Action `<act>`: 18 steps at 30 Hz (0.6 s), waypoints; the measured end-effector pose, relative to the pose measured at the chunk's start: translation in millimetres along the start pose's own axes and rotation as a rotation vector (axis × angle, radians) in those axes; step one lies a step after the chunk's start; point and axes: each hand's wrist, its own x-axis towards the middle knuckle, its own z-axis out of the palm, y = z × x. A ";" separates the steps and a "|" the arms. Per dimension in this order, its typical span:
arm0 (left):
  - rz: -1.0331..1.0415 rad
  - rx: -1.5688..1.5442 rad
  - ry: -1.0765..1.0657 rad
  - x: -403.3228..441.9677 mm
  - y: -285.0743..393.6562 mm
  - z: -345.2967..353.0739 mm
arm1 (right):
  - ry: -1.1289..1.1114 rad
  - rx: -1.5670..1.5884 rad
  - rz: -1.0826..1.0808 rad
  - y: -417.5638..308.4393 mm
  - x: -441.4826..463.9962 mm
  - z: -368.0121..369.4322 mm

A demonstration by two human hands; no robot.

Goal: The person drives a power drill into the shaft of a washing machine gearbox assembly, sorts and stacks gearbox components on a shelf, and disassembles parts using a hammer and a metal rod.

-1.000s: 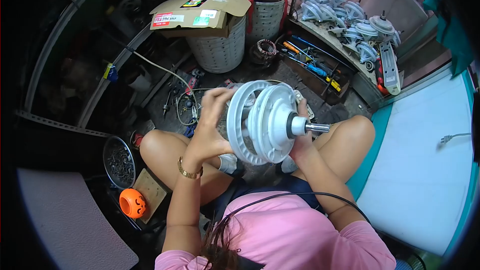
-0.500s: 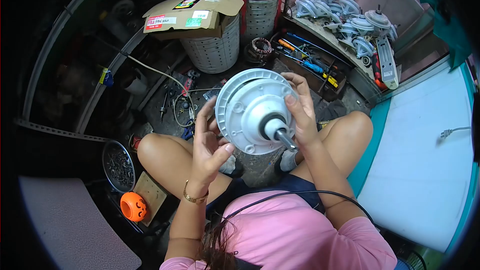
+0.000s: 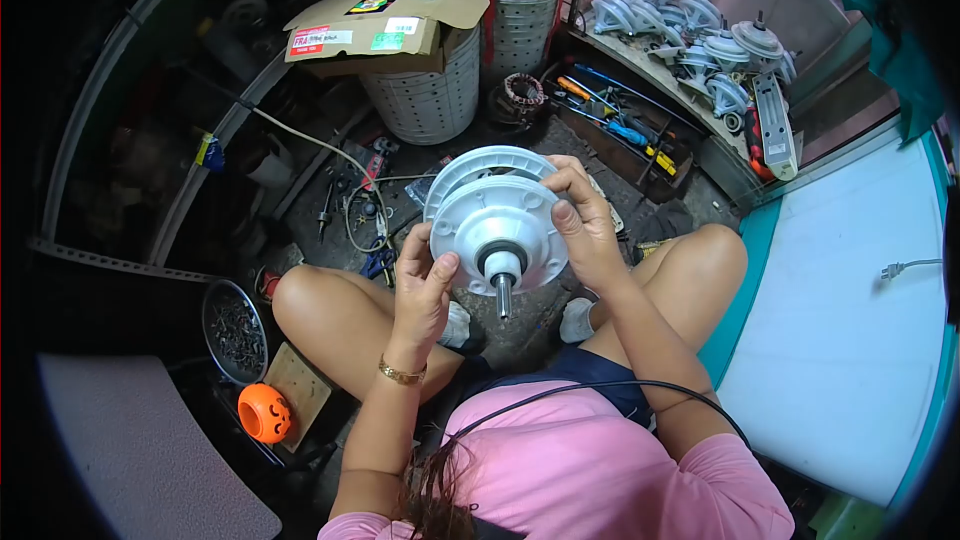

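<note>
Between my two hands is a white, round washing machine gearbox (image 3: 478,223), held above the floor between my knees. It has a ribbed rear rim, a smooth domed front with several screw bosses, and a metal shaft pointing down toward me. A gap shows between the rear rim and the front cover at the top. My left hand (image 3: 424,285) grips its left edge, thumb on the front face. On the right edge, my right hand (image 3: 585,225) is closed round the rim, with its thumb at the front. The back of the gearbox is hidden.
Several similar gearboxes (image 3: 690,25) crowd a shelf at the back right. Below lies a tool tray (image 3: 625,125) with screwdrivers. A cardboard box (image 3: 440,5) rests on a perforated drum (image 3: 425,100). At left are a bowl of screws (image 3: 236,332) and an orange pumpkin bucket (image 3: 264,413).
The gearbox has tilted and turned, so its shaft now points nearly straight down instead of down to the right. Both hands have shifted slightly with it and still hold it.
</note>
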 end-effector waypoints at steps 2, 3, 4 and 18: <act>0.030 -0.040 0.003 -3.1 -2.0 0.4 | -0.023 0.029 -0.033 1.2 0.2 0.8; 0.044 -0.059 0.004 -4.3 -3.0 0.9 | -0.017 -0.011 -0.052 1.9 -0.3 1.3; 0.060 -0.068 0.013 -5.0 -4.0 2.4 | -0.010 -0.052 -0.070 2.6 -1.4 1.7; -0.121 -0.264 0.236 -11.2 -5.5 5.9 | -0.164 -0.194 0.060 14.2 11.5 -0.8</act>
